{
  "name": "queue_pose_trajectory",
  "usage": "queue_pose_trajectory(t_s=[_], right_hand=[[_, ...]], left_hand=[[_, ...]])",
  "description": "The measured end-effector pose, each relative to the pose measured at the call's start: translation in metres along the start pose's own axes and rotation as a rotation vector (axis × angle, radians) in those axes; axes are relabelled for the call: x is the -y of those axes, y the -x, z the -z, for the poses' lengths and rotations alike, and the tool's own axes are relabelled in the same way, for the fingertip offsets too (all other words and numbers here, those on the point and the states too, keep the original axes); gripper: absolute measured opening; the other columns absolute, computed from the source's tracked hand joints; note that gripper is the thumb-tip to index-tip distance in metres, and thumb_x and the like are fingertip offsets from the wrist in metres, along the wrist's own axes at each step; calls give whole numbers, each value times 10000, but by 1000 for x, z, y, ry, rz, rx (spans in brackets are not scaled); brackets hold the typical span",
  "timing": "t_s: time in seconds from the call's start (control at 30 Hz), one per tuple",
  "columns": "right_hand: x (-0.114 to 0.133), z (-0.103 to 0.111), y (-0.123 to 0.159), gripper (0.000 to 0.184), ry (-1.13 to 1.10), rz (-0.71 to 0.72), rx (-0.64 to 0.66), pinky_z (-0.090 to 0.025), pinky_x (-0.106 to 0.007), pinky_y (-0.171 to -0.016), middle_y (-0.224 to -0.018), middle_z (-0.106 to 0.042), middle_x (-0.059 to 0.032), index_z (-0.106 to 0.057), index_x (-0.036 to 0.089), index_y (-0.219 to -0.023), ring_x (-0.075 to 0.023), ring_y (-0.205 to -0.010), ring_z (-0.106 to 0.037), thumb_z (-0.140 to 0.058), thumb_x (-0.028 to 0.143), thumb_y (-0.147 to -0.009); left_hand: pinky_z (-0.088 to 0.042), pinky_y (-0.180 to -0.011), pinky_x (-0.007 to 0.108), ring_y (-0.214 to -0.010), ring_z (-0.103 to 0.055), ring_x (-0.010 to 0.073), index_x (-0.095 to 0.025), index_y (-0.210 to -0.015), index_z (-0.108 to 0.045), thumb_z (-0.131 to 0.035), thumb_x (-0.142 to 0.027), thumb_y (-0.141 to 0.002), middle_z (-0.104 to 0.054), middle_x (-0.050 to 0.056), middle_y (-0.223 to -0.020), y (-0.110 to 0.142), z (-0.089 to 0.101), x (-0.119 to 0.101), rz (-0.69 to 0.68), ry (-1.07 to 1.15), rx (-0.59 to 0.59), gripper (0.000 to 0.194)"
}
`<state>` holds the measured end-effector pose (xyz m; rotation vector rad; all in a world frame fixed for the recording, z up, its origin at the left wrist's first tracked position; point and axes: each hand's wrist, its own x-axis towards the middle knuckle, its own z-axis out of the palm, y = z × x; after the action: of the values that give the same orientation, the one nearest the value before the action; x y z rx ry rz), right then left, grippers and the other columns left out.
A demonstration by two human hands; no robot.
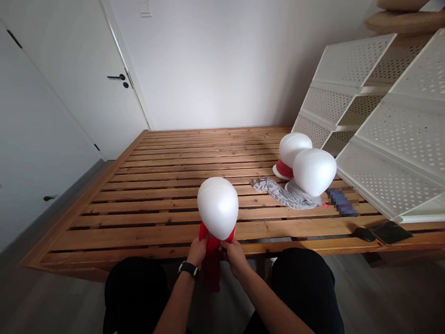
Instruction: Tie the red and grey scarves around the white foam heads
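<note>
Right in front of me a white mannequin head (218, 206) stands upright near the front edge of the slatted wooden bed base. A red scarf (212, 266) goes around its neck, and one end hangs down over the edge between my knees. My left hand (197, 253), with a dark watch on the wrist, grips the scarf at the left of the neck. At the right of the neck, my right hand (234, 255) has its fingers closed on the scarf too. The mannequin head partly hides the scarf behind it.
To the right stand two more white mannequin heads, one (294, 147) with red cloth at its neck, the nearer (314, 172) with a grey scarf (287, 195). A blurred blue item (342, 202), a black mouse (364, 234) and white perforated bins (396, 157) lie further right.
</note>
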<state>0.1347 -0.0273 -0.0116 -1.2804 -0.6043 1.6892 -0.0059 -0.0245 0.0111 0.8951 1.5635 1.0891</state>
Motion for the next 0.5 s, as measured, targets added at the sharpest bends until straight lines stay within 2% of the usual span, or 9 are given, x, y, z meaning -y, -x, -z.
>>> queue_pose_trajectory(t_s=[0.2,0.33,0.4,0.5], right_hand=[[43,36,-19,288,-189,40,-140,-276,-213,-415,-544,-536,35,-524,199,-647,-70,-441,-381,-713,376,-774],[71,52,-27,256,-277,44,-179,-303,-182,-416,-547,-494,66,-494,206,-714,-55,-436,-367,-680,321,-846],[75,52,-23,258,-292,20,-158,-281,-169,-400,-569,-512,61,-500,201,-736,-48,-434,-376,-687,326,-862],[67,45,-7,290,-272,-79,-88,-236,-165,-368,-657,-609,10,-550,180,-784,-50,-427,-417,-711,408,-864]], left_hand=[[-541,-736,345,-863,-708,289,-118,-950,-775,-668,-561,-767,-775,136,-856,1,14,-10,39,54,52,491],[-536,-697,331,-817,-707,270,-126,-1007,-768,-667,-626,-759,-773,141,-873,4,17,-11,112,72,144,567],[-525,-650,327,-734,-694,250,-121,-981,-765,-656,-653,-759,-763,138,-822,5,15,-10,150,90,190,587],[-519,-615,329,-676,-682,242,-123,-960,-762,-666,-654,-755,-743,120,-736,5,10,-7,165,118,188,577]])
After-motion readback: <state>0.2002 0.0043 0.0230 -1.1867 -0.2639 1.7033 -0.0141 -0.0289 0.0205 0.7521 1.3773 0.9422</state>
